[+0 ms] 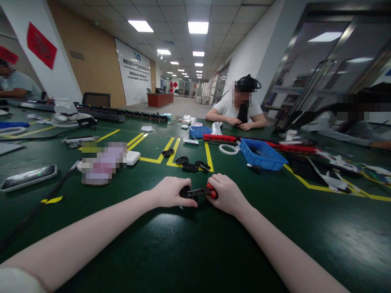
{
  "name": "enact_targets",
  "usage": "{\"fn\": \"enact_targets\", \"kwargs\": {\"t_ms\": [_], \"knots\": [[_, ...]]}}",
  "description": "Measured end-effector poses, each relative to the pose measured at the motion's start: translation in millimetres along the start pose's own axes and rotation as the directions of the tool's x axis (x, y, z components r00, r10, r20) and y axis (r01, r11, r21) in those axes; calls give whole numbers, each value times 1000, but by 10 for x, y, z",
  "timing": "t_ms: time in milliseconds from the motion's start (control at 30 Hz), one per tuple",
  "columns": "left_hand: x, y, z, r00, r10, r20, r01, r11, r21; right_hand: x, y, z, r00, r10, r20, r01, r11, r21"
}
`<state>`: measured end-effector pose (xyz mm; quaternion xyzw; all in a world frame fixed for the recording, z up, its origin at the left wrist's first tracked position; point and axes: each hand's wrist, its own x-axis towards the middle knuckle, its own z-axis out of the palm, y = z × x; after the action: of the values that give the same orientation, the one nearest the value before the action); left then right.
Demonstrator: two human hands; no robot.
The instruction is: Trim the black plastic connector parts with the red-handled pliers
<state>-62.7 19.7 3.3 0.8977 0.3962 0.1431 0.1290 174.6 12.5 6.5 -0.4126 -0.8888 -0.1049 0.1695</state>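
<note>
Between thumb and fingers, my left hand [174,192] grips a small black plastic part [185,192], mostly hidden by the hand. My right hand [227,194] is closed around the red handles of a pair of pliers [200,192]. The pliers point left, and their jaws lie at the black part; whether they bite on it I cannot tell. Just beyond my hands, several similar black parts [190,167] lie on the green table [195,252]. A thin metal pin [172,231] rests on the tabletop nearer to me.
A blue bin [262,154] stands right of centre, near a white ring [228,149] and a red strip [220,138]. To the left are a phone [104,162], a white box [132,158] and a grey device [29,178]. Across the table sits a person [241,106].
</note>
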Motion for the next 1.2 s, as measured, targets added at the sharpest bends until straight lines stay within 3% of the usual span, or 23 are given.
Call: {"fn": "enact_targets", "kwargs": {"t_ms": [433, 1200], "knots": [[-10, 1, -29, 999, 46, 26, -47, 999, 8, 12, 3, 18, 998, -32, -56, 28, 997, -70], [-13, 6, -28, 1000, 10, 16, -9, 1000, -2, -20, -8, 18, 1000, 15, -15, -16, 996, -83]]}}
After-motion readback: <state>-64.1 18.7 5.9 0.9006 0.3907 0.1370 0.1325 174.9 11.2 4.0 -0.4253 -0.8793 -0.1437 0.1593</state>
